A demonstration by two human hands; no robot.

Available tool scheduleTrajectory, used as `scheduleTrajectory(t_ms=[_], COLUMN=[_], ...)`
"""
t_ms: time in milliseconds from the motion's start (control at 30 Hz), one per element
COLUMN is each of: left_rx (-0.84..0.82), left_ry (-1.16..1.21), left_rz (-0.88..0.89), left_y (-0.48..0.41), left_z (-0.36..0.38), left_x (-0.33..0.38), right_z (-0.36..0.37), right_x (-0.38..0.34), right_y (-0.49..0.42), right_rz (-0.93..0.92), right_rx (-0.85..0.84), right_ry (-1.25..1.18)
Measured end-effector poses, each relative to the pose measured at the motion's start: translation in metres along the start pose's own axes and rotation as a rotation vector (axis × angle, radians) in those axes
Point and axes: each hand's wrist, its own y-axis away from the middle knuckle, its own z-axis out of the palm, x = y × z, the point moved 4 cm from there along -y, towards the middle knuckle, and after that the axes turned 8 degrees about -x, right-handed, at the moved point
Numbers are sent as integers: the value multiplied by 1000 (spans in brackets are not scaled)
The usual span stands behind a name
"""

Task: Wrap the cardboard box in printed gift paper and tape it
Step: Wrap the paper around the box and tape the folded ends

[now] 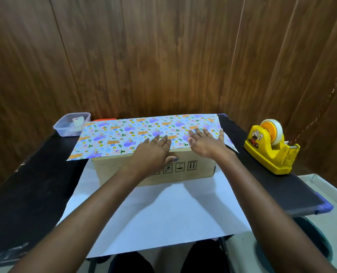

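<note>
Forearms: both reach from 6 o'clock toward 12, crossing the white underside of the gift paper (pixel 163 209), which overhangs the near edge of the worktop (pixel 35 184).
Left grip (pixel 154 152): released, fingers straight and flat on the printed flap at the top's near edge, thumb hanging down the front face. I judge it pins the flap so it cannot slide back.
Right grip (pixel 207 144): also released, palm down, fingers spread, at 2 o'clock of the left one. It presses the paper toward the box's right end, smoothing it as I read it.
Cardboard box (pixel 201 168): mid-worktop, standing on the sheet, long side toward me. Its front face is bare and the paper covers its top.
Paper layout: the far part is drawn over the top, print up, and juts past the box at 9 o'clock. The near half lies flat, ready to be lifted up the front.
Tape dispenser (pixel 270 152): yellow, at 3 o'clock of the box and well apart from it, probably parked there for a right-side reach.
Plastic tub (pixel 71 124): at 10 o'clock, just beside the paper's far left corner. I cannot tell its contents.
Progress: early, I judge. I see no tape on the paper.
</note>
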Motion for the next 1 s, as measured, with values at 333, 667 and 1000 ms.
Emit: scheduleTrajectory(t_ms=[333,667,1000], left_rx=[350,199,-36], left_ry=[55,-32,-30], left_rz=[-118,-163,-271], left_y=[29,28,-6], left_z=[11,-15,-15], left_x=[0,11,34], right_z=[0,-6,-11], right_x=[-17,26,159], right_y=[16,35,67], right_rz=[9,-31,539], right_rx=[119,509,868], right_ry=[-57,-824,-532])
